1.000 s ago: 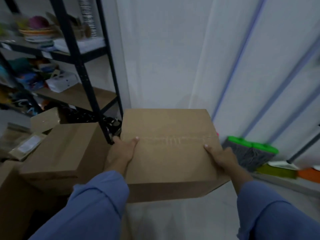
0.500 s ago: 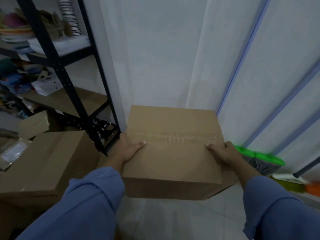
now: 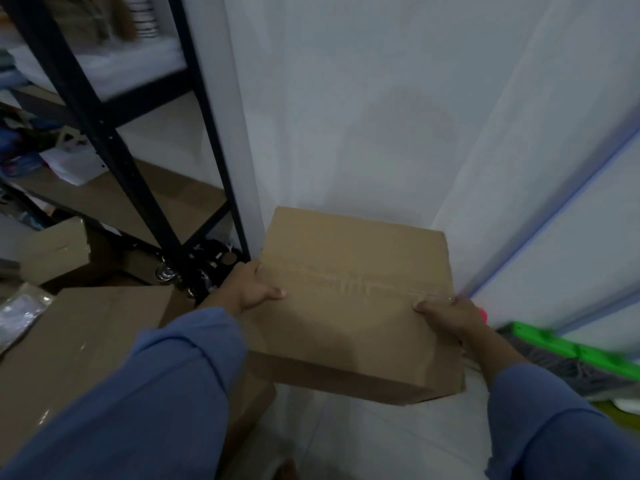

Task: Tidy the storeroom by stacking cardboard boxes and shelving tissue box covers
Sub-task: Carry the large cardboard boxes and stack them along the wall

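A plain, matte cardboard box (image 3: 353, 299), squarish with a wrinkled taped seam, is held above the pale floor (image 3: 374, 441) in the wall corner. Left hand (image 3: 251, 289) and right hand (image 3: 446, 315) clamp its opposite edges, beside a black metal shelf (image 3: 114, 150).

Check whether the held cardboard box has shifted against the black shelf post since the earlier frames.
Yes. The cardboard box, held by both hands, has moved right, away from the black shelf post and closer to the white corner wall.
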